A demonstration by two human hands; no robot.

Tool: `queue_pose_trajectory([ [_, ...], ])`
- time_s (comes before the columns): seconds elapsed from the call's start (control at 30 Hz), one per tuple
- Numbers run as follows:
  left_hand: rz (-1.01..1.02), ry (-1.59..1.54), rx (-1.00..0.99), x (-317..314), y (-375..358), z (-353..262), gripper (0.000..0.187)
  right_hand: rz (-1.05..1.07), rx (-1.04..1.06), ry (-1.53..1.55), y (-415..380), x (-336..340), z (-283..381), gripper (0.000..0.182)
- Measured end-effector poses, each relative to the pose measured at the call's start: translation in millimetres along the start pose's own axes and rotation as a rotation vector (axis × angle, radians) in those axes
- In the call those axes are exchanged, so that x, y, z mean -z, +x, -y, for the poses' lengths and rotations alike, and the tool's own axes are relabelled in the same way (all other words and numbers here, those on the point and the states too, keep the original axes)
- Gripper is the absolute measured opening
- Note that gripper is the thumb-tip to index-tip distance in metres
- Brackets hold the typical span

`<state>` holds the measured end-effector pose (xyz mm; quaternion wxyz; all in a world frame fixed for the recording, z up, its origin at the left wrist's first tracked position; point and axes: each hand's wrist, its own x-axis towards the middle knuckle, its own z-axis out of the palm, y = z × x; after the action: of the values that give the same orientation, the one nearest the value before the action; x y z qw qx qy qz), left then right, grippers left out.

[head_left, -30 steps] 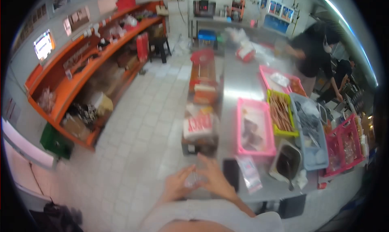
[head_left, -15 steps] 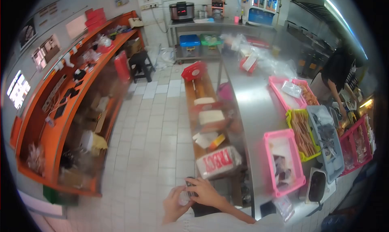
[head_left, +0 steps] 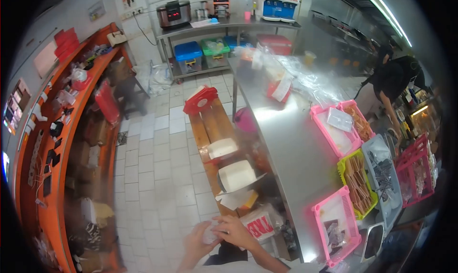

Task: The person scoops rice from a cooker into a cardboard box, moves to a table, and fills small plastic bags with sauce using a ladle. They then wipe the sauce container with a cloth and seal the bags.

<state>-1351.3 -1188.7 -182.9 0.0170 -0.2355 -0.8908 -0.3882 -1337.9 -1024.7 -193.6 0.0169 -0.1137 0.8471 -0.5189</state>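
Note:
Near the bottom centre, my left hand (head_left: 201,239) is curled around a small clear object (head_left: 210,235), too blurred to name. My right hand (head_left: 233,231) meets it from the right, its fingers closed against the same object. Just right of my hands lies a plastic-wrapped pack with red letters (head_left: 259,224). Beyond it, on a wooden bench (head_left: 203,130), are a pale open box (head_left: 237,175), a smaller pale box (head_left: 223,149) and, at the far end, red cartons (head_left: 201,100).
A steel table (head_left: 298,163) runs along the right, holding pink baskets (head_left: 350,235), a yellow-green basket (head_left: 358,182) and a grey tray (head_left: 389,177). Orange shelving (head_left: 67,154) stands left. A person in black (head_left: 393,77) bends at the far right.
The view has swung to the right and tilted, so the bench and shelving appear farther left. My hands remain together around the small object. The other person is now more fully in view.

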Motion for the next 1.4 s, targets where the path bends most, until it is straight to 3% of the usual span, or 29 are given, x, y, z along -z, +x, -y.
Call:
queue_pose_trajectory([
  [0.03, -0.063, -0.035, 0.018, 0, 1, 2, 0.056, -0.096, 0.001, 0.184, 3, -2, -2, 0.020],
  [0.07, -0.126, -0.070, 0.029, 2, 4, 4, 0.058, -0.112, -0.008, 0.181, 6, -7, -8, 0.020],
  [0.13, -0.122, -0.091, -0.012, 4, 3, 12, 0.063, -0.394, -0.178, 0.536, 7, -17, -18, 0.022],
  [0.17, -0.169, -0.120, 0.021, 6, 4, 11, 0.065, -0.295, -0.330, 0.594, 4, -14, -14, 0.031],
  [0.2, -0.204, -0.155, 0.050, 7, 3, 11, 0.067, -0.378, -0.346, 0.592, -3, -22, -15, 0.031],
  [0.27, -0.118, -0.219, -0.057, 3, 0, 16, 0.074, -0.022, -0.726, 1.143, -9, -43, -27, 0.052],
  [0.3, -0.120, -0.378, -0.024, 5, -3, 10, 0.076, -0.095, -0.715, 1.158, -16, -46, -24, 0.052],
  [0.37, -0.097, -0.538, 0.005, 9, -12, 1, 0.078, 0.209, -0.518, 1.689, -33, -54, -18, 0.037],
  [0.43, -0.047, -0.457, -0.143, 14, -29, -2, 0.081, 0.177, -0.471, 1.704, -40, -74, -28, 0.034],
  [0.57, -0.091, -0.576, -0.190, 12, -80, -19, 0.081, 0.145, -0.456, 1.674, -91, -73, -2, 0.031],
  [0.7, -0.096, -0.679, -0.125, -1, -153, -28, 0.081, 0.015, -0.531, 1.582, -167, -94, 14, 0.031],
  [0.8, -0.060, -0.573, -0.216, -7, -202, -37, 0.079, -0.069, -0.602, 1.613, -227, -109, 36, 0.025],
  [0.9, 0.062, -0.863, -0.087, -24, -238, -67, 0.079, -0.113, -0.554, 1.830, -283, -135, 32, 0.018],
  [0.93, 0.105, -0.960, -0.007, -26, -245, -80, 0.079, -0.064, -0.479, 1.866, -298, -127, 46, 0.020],
  [1.0, 0.076, -0.844, -0.217, -38, -256, -89, 0.075, -0.151, -0.637, 1.756, -321, -121, 55, 0.024],
  [1.03, 0.050, -0.832, -0.204, -38, -257, -99, 0.075, -0.118, -0.651, 1.753, -331, -118, 55, 0.024],
  [1.1, 0.154, -0.503, -0.436, -41, -249, -124, 0.069, -0.283, -0.606, 1.687, -349, -105, 48, 0.028],
  [1.13, 0.093, -0.495, -0.396, -51, -250, -132, 0.069, -0.216, -0.643, 1.660, -356, -95, 50, 0.028],
  [1.17, 0.209, -0.581, -0.387, -61, -256, -140, 0.066, -0.316, -0.564, 1.416, -369, -90, 62, 0.030],
  [1.2, 0.301, -0.666, -0.411, -71, -247, -148, 0.063, -0.430, -0.679, 1.374, -363, -63, 94, 0.033],
  [1.23, 0.265, -0.653, -0.422, -77, -245, -160, 0.067, -0.543, -0.793, 1.326, -356, -36, 124, 0.037],
  [1.33, 0.116, -0.749, -0.414, -84, -236, -189, 0.066, -0.333, -0.721, 1.460, -374, -29, 30, 0.039],
  [1.4, 0.133, -0.745, -0.345, -75, -223, -193, 0.066, -0.264, -0.683, 1.517, -360, -6, 29, 0.037],
])
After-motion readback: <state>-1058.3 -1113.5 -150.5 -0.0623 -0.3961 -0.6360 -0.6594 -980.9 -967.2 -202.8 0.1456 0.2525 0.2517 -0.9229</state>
